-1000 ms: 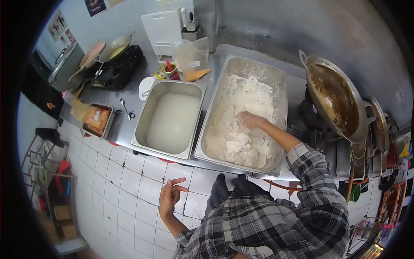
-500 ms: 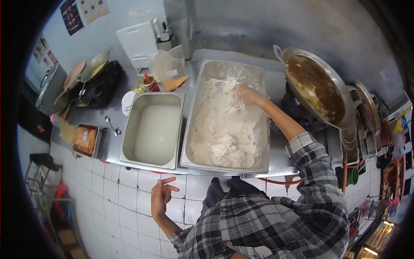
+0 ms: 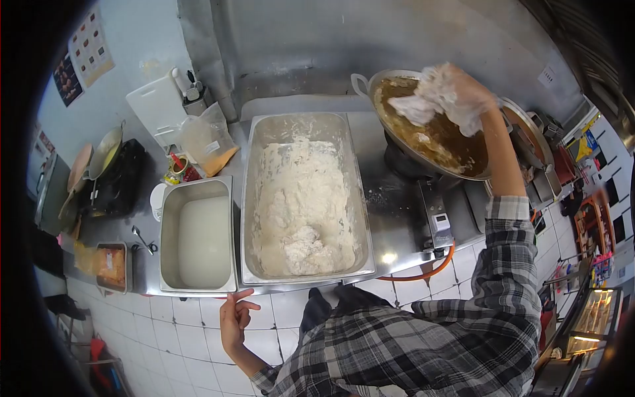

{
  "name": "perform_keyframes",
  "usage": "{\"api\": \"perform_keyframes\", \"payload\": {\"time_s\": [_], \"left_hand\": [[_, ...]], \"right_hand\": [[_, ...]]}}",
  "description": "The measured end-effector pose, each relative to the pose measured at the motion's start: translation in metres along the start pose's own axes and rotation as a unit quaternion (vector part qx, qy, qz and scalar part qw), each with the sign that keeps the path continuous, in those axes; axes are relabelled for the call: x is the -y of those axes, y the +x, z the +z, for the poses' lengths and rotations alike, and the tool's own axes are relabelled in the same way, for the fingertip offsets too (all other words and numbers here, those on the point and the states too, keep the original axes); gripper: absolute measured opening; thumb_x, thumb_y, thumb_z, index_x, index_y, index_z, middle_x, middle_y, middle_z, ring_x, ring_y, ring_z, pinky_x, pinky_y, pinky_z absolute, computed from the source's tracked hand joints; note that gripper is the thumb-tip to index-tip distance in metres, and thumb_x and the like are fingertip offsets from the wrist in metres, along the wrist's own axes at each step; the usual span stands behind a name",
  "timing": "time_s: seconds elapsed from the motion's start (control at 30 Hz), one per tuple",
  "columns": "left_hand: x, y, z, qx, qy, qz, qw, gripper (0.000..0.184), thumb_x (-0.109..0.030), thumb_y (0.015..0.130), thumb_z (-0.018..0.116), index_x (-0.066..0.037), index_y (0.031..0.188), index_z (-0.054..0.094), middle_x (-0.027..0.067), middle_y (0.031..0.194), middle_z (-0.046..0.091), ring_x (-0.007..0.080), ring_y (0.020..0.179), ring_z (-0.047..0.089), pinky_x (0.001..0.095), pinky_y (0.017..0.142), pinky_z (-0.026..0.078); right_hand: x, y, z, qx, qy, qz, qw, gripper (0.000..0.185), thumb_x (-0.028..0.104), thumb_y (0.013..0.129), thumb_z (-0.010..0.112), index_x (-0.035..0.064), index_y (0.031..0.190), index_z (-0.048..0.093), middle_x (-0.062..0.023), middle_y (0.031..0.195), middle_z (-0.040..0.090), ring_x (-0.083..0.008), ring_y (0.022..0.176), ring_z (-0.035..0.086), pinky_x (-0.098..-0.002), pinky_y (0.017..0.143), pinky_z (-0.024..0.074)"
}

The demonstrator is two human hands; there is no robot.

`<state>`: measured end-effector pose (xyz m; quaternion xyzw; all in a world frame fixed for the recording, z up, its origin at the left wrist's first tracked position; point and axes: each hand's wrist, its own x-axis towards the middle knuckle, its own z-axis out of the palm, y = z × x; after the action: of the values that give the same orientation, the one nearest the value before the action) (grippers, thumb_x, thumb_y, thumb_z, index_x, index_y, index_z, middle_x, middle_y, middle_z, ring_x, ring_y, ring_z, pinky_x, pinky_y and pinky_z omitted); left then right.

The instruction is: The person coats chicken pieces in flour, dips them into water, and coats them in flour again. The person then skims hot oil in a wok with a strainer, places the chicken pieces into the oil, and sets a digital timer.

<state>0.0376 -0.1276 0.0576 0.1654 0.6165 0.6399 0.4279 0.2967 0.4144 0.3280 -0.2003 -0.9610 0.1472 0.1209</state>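
My right hand [image 3: 468, 92] is raised over the wok [image 3: 387, 126] of brown frying oil, its fingers closed on a flour-coated piece of meat [image 3: 417, 104]. White coating covers the fingers, and part of the piece hangs close above the oil; touching cannot be made out. A large steel pan [image 3: 362, 231] of flour [image 3: 297, 192] stands left of the wok. Near its front lies another flour-coated lump [image 3: 307, 251]. My left hand [image 3: 235, 321] is held low before the counter edge, fingers apart and holding nothing. Just beyond it is a smaller steel pan [image 3: 165, 241] with whitish liquid [image 3: 204, 235].
A small tray [image 3: 112, 268] of orange-coloured food and tongs [image 3: 143, 240] lie at the left. Behind stand a burner with pans [image 3: 119, 175], a white cutting board [image 3: 155, 109] and a plastic bag [image 3: 204, 139]. An orange hose [image 3: 423, 274] runs below the burner control box [image 3: 438, 221].
My right hand has lifted out of the flour pan and moved right, over the wok, with a coated piece in it. My left hand stays low and open. The camera view has turned right.
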Motion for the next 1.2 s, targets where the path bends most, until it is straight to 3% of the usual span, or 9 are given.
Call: {"api": "perform_keyframes", "payload": {"time_s": [0.07,0.13,0.3,0.4,0.57,0.67,0.73,0.93,1.2], "left_hand": [[0.003,0.0,0.001,0.004,0.001,-0.004,1.0,0.054,-0.039,0.101,0.031,0.004,0.108,0.062,0.0114,0.067,0.066,0.0017,0.037,0.022,0.0192,0.035,0.017],[0.003,-0.003,0.001,0.003,0.008,-0.016,1.0,0.054,-0.04,0.101,0.031,0.004,0.108,0.062,0.0112,0.067,0.066,0.0017,0.037,0.022,0.0194,0.035,0.017],[0.002,-0.01,-0.004,0.006,0.017,-0.035,0.999,0.056,-0.042,0.101,0.031,0.004,0.109,0.062,0.0085,0.06,0.062,0.0018,0.036,0.021,0.0202,0.035,0.015],[-0.001,-0.011,-0.005,0.016,0.021,-0.044,0.999,0.057,-0.043,0.101,0.03,0.004,0.11,0.061,0.0074,0.057,0.061,0.0019,0.036,0.021,0.0205,0.035,0.015],[0.001,-0.014,-0.006,0.017,0.012,-0.043,0.999,0.058,-0.042,0.101,0.028,0.005,0.114,0.059,0.0061,0.057,0.06,0.0019,0.037,0.021,0.0204,0.036,0.016],[0.002,-0.019,-0.007,0.002,0.018,-0.044,0.999,0.058,-0.041,0.101,0.027,0.005,0.114,0.06,0.006,0.057,0.06,0.002,0.038,0.021,0.0206,0.036,0.016],[0.007,-0.026,-0.008,-0.012,0.017,-0.038,0.999,0.058,-0.041,0.101,0.028,0.005,0.114,0.06,0.0059,0.058,0.061,0.0019,0.038,0.02,0.0204,0.037,0.016],[0.018,-0.064,-0.022,-0.072,-0.002,-0.046,0.996,0.058,-0.044,0.1,0.03,0.005,0.113,0.06,0.0052,0.057,0.06,0.0026,0.035,0.022,0.0204,0.036,0.017],[0.042,-0.101,-0.046,-0.174,-0.088,-0.071,0.978,0.056,-0.042,0.1,0.033,0.006,0.113,0.059,0.0057,0.059,0.061,0.0026,0.038,0.021,0.0211,0.038,0.016]], "right_hand": [[-0.009,-0.018,-0.008,0.082,-0.084,0.129,0.985,0.021,0.012,0.067,0.064,0.0015,0.082,0.054,-0.0086,0.086,0.056,-0.022,0.087,0.056,-0.0308,0.078,0.0464],[-0.109,-0.051,0.017,-0.048,-0.248,0.007,0.967,0.021,0.011,0.065,0.061,0.0033,0.084,0.056,-0.0124,0.085,0.056,-0.0278,0.085,0.056,-0.0336,0.08,0.0447],[-0.131,-0.082,0.045,0.149,-0.486,0.122,0.853,0.021,0.011,0.067,0.06,0.0014,0.085,0.059,-0.0183,0.091,0.06,-0.032,0.086,0.058,-0.0373,0.077,0.0453],[-0.097,-0.081,0.042,0.073,-0.539,0.079,0.836,0.017,0.012,0.073,0.059,-0.0006,0.085,0.058,-0.0187,0.09,0.06,-0.0328,0.087,0.059,-0.0372,0.077,0.0457],[-0.023,-0.015,0.067,-0.154,-0.18,0.074,0.969,0.023,0.019,0.088,0.049,0.0029,0.101,0.059,-0.0162,0.098,0.06,-0.0292,0.094,0.057,-0.0387,0.085,0.0441],[0.07,0.042,0.152,-0.019,0.044,0.105,0.993,0.021,0.014,0.089,0.047,0.0017,0.096,0.063,-0.0161,0.105,0.059,-0.0252,0.099,0.055,-0.0341,0.088,0.0425],[0.036,0.091,0.269,0.094,0.007,-0.169,0.981,0.017,0.009,0.082,0.053,0.0037,0.092,0.065,-0.0138,0.105,0.06,-0.0249,0.097,0.055,-0.0362,0.088,0.0421],[0.062,0.156,0.485,0.22,-0.248,-0.161,0.93,0.014,0.009,0.076,0.056,0.0018,0.082,0.066,-0.0173,0.092,0.062,-0.0279,0.088,0.059,-0.039,0.077,0.0455],[0.055,0.169,0.482,0.271,-0.202,-0.267,0.902,0.013,0.01,0.068,0.06,-0.0007,0.069,0.068,-0.0221,0.076,0.066,-0.032,0.077,0.064,-0.0428,0.062,0.0501]]}}
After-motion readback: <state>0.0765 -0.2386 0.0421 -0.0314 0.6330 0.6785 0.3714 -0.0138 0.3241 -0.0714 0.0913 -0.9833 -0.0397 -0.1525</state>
